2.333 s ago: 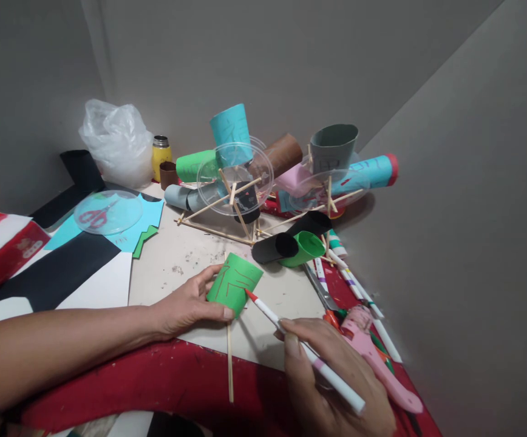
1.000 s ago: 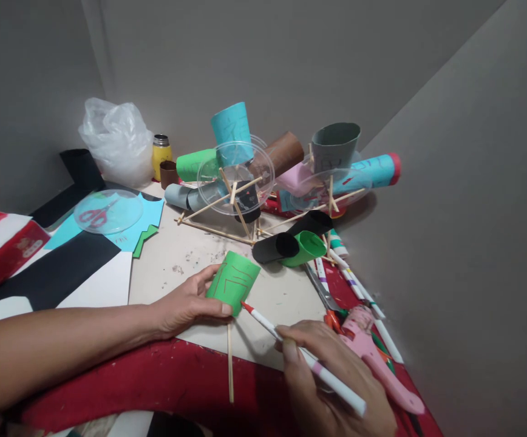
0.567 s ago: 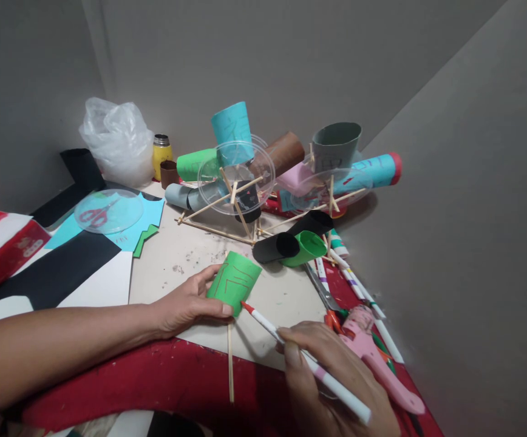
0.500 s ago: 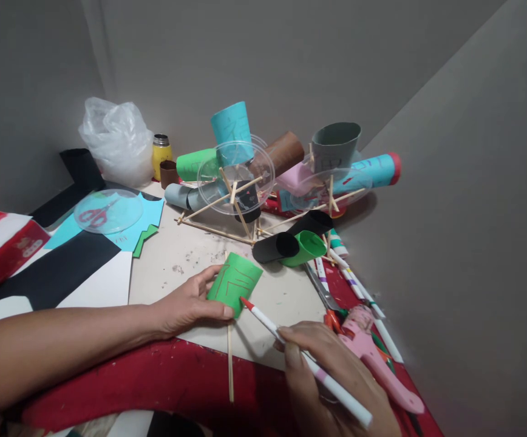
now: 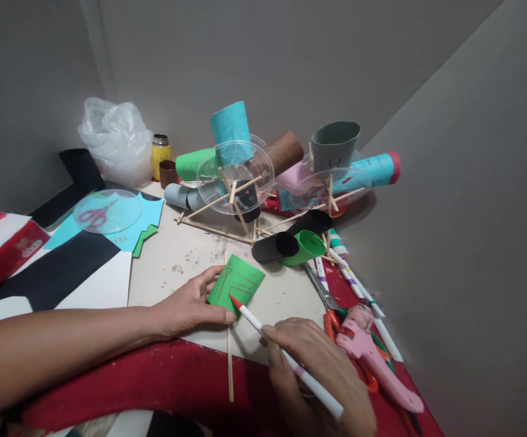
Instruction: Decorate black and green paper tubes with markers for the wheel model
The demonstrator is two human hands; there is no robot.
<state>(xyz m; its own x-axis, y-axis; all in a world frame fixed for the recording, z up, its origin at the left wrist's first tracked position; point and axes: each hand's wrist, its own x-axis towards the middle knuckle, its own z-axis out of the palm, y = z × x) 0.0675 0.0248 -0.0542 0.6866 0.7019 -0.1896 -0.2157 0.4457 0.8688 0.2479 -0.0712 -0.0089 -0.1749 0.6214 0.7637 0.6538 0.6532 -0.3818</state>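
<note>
My left hand (image 5: 200, 302) is closed around a green paper tube (image 5: 240, 276), thumb at its lower edge and fingers behind it. Dark red lines are drawn on the tube's side. In my right hand (image 5: 318, 370) is a white marker (image 5: 263, 331), its red tip touching the lower part of the tube. Below the tube, thin wooden sticks (image 5: 230, 370) lie across the board's near edge.
Behind stands a stick frame (image 5: 218, 232) with clear plastic discs and coloured paper tubes. To the right lie a pink glue gun (image 5: 373, 349), scissors and several markers. Coloured paper sheets (image 5: 81, 261), a clear lid (image 5: 108, 212) and a red box (image 5: 6, 255) lie left.
My right hand has moved left, bringing the marker tip left along the tube's lower part. The green tube has shifted slightly, and more red line shows on it.
</note>
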